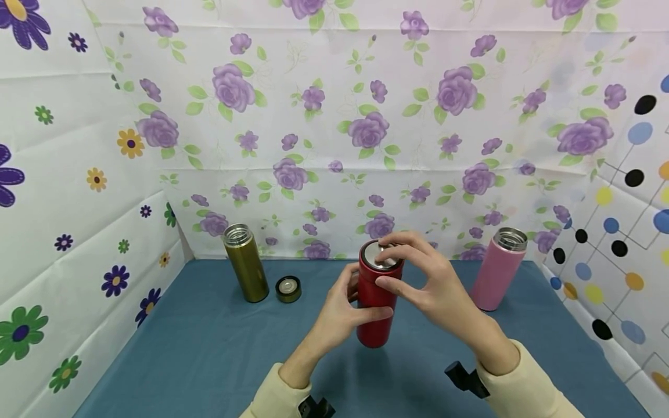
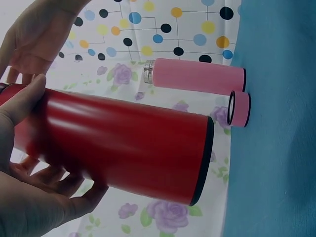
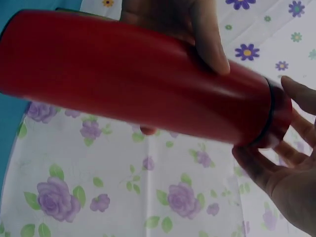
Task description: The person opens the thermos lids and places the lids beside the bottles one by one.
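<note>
A red thermos bottle (image 1: 377, 302) stands roughly upright, slightly tilted, in the middle of the head view. My left hand (image 1: 340, 310) grips its body, thumb across the near side and fingers round the far left. On top sits a red lid (image 3: 277, 116) with a silvery disc. My right hand (image 1: 425, 278) holds this lid from above and the right, its thumb and fingers spread about the rim. In the left wrist view the bottle's black base (image 2: 202, 163) appears raised off the blue cloth. Part of the left hand's fingers is hidden behind the bottle.
An uncapped olive-green bottle (image 1: 245, 267) stands at the back left, its lid (image 1: 288, 289) lying beside it. At the right stands an uncapped pink bottle (image 1: 499, 273); its pink lid (image 2: 240, 109) shows near its base. Patterned cloth walls (image 1: 334, 145) enclose the blue-covered table (image 1: 209, 348).
</note>
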`<action>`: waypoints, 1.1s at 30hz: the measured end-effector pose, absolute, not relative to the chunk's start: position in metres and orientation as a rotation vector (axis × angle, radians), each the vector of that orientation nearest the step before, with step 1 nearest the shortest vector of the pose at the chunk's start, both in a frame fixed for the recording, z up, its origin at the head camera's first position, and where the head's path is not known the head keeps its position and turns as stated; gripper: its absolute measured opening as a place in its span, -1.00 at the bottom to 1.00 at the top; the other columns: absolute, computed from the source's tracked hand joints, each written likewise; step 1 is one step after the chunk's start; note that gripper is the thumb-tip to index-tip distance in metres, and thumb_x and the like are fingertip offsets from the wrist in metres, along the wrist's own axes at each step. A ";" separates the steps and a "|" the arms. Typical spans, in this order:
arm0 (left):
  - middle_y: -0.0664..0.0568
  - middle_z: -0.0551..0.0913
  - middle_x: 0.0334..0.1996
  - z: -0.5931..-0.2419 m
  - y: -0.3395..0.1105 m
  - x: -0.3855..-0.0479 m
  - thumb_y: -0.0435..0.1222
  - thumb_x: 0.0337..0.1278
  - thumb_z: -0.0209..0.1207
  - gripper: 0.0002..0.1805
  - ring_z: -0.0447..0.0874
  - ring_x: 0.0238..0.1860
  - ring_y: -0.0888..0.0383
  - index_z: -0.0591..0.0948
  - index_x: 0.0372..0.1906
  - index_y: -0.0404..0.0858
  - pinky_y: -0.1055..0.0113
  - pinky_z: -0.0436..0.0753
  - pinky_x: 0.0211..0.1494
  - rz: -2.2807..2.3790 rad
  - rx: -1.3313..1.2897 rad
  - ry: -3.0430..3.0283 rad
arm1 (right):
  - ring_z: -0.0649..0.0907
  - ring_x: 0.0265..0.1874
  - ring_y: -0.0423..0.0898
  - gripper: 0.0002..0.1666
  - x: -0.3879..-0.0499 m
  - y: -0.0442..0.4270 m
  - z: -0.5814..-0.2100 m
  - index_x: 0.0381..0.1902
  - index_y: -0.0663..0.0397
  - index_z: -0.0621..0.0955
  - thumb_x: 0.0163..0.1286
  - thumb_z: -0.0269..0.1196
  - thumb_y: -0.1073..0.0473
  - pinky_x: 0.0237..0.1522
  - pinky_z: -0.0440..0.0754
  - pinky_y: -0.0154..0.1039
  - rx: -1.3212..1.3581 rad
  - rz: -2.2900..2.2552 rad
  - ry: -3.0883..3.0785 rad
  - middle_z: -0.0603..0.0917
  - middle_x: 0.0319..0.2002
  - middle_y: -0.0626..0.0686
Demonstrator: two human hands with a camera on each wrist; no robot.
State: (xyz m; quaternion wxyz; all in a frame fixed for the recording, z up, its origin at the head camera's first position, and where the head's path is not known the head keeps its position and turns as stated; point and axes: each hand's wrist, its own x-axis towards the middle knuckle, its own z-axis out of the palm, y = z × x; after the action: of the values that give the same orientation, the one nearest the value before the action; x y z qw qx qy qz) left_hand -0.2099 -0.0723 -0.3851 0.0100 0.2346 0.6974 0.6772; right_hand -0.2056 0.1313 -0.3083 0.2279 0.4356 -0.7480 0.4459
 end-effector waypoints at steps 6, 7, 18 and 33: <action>0.03 0.63 0.22 -0.386 -0.071 -0.209 -0.21 0.20 0.47 -0.21 0.62 0.19 0.04 0.34 0.46 0.02 0.02 0.59 0.27 2.112 0.726 2.193 | 0.59 0.19 -0.02 -0.51 -0.205 0.126 -0.311 0.04 0.01 0.70 0.18 0.51 0.47 0.14 0.62 -0.27 1.158 1.202 -2.053 0.58 0.23 0.10; 0.02 0.62 0.22 -0.386 -0.071 -0.209 -0.21 0.20 0.47 -0.21 0.62 0.19 0.04 0.33 0.46 0.02 0.02 0.59 0.27 2.110 0.727 2.190 | 0.60 0.18 -0.03 -0.51 -0.206 0.127 -0.310 0.03 0.00 0.71 0.18 0.51 0.47 0.13 0.63 -0.25 1.160 1.210 -2.052 0.59 0.22 0.10; 0.02 0.63 0.23 -0.385 -0.073 -0.211 -0.20 0.20 0.47 -0.21 0.61 0.20 0.04 0.32 0.46 0.02 -0.02 0.58 0.28 2.054 0.755 2.154 | 0.56 0.25 0.01 -0.51 -0.222 0.147 -0.301 0.01 -0.06 0.73 0.19 0.48 0.49 0.12 0.64 -0.22 1.378 1.377 -2.094 0.60 0.23 0.07; 0.04 0.63 0.21 -0.384 -0.072 -0.209 -0.21 0.19 0.47 -0.21 0.62 0.18 0.03 0.34 0.46 0.04 -0.03 0.59 0.25 2.126 0.692 2.193 | 0.55 0.26 -0.01 -0.45 -0.210 0.127 -0.310 0.10 0.00 0.68 0.19 0.50 0.48 0.20 0.59 -0.29 1.201 1.236 -2.063 0.54 0.29 0.09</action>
State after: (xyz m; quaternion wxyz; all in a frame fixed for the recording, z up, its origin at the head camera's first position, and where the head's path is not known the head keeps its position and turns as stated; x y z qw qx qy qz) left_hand -0.2091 -0.0722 -0.3843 0.0048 0.2208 0.7003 0.6788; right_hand -0.2096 0.1266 -0.3097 0.2249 0.4352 -0.7479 0.4480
